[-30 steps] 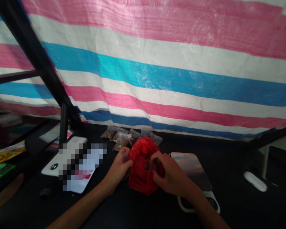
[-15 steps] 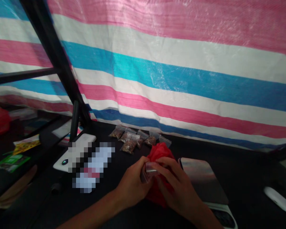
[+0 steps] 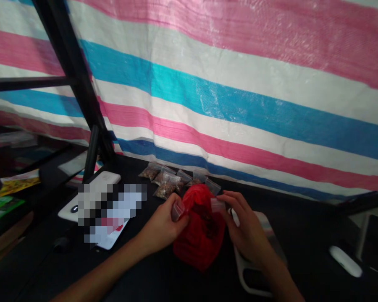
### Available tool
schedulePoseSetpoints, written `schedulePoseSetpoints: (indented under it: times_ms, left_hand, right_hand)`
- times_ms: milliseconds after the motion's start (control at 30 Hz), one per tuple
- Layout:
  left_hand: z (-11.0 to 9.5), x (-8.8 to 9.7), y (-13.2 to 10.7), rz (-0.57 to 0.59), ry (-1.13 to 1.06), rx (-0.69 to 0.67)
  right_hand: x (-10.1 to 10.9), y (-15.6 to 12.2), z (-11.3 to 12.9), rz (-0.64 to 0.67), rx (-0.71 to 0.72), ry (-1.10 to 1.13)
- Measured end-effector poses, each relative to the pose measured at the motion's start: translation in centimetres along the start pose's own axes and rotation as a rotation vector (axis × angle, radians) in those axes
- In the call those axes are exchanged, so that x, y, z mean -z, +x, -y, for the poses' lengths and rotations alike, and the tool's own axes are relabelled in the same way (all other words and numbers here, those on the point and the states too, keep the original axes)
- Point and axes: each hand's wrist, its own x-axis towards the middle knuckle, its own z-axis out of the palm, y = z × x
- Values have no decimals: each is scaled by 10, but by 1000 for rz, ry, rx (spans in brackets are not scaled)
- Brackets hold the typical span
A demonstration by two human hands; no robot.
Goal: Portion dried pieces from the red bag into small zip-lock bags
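While both hands work at it, the crumpled red plastic bag point(image 3: 200, 230) sits mid-frame on the black tabletop point(image 3: 151, 277), slumped and roughly upright, its top gathered at about 12 o'clock.

Left hand point(image 3: 160, 224) is at the bag's 9 o'clock, fingers curled and mostly closed, fingertips point(image 3: 183, 222) touching the red bag's left edge. Pinched in it is a small clear zip bag point(image 3: 177, 211), tilted, with no contents I can make out.

Right hand point(image 3: 244, 222) is at the bag's 3 o'clock, fingers part-open and spread, just beside the red plastic, not clearly touching. Its thumb and forefinger pinch a second small clear zip bag point(image 3: 218, 205) by the edge, held just off the bag's upper right; contents too small to tell.

Outward: at the red bag's 11 o'clock, a cluster of small clear zip bags filled with dried brown flakes point(image 3: 165, 187) lies on the table, the nearest just above the left hand.

At 3 o'clock, partly under the right hand, is a flat silver-topped digital scale point(image 3: 269, 232) on a white base. At 9 o'clock, a white rounded plastic slab point(image 3: 105, 178) lies beside a pixelated, unreadable item point(image 3: 113, 212). Far 3 o'clock: a white oblong plastic case point(image 3: 345, 261). Behind everything hangs a pink, blue and white striped tarp point(image 3: 227, 96).
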Motion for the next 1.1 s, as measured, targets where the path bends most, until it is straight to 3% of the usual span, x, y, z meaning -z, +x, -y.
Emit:
schedulePoseSetpoints:
  times_ms: [67,167,300,367,400,433,500,533,600,733,867,1100]
  left_hand:
    - [-6,7,3,-26,54,8]
    - [-21,18,-6,-186,315,60]
    - [-39,13,-53,-387,700,289]
    - [-43,-5,-82,-318,587,390]
    - [-44,-17,-94,-212,496,426]
    - [-45,-31,-102,-104,430,506]
    - [-47,-60,-109,-42,407,611]
    - [-49,-73,-107,-37,422,657]
    - [-54,-94,-99,-142,478,646]
    - [-61,-113,-78,-278,555,548]
    - [-54,-110,-60,-441,463,523]
    - [-50,-84,-43,-477,377,503]
  right_hand:
    - [-8,1,-3,51,-25,-8]
    - [-17,1,-1,88,-73,-36]
    - [-14,0,10,100,-152,-92]
    - [-10,-1,16,125,-154,-114]
    - [-9,-1,19,143,-145,-122]
    - [-8,-1,21,162,-134,-131]
    - [-8,-2,23,190,-115,-152]
    - [-8,-2,24,197,-111,-165]
    - [-9,-3,23,203,-109,-192]
    - [-9,-4,24,206,-122,-214]
    - [-10,-6,28,211,-148,-188]
    - [-9,-5,30,176,-117,-160]
